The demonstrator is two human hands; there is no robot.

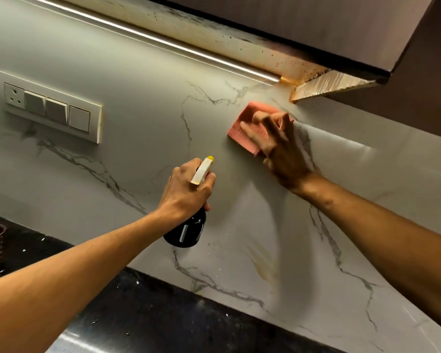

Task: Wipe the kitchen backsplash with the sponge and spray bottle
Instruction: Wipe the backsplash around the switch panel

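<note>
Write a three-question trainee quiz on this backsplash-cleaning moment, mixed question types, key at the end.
1. True or false: the right hand presses the pink sponge flat against the backsplash.
2. The left hand holds: A) a cloth B) the spray bottle C) nothing.
3. Fill in: a yellowish stain shows on the wall ____ the sponge.

Key: 1 true; 2 B; 3 below.
</note>
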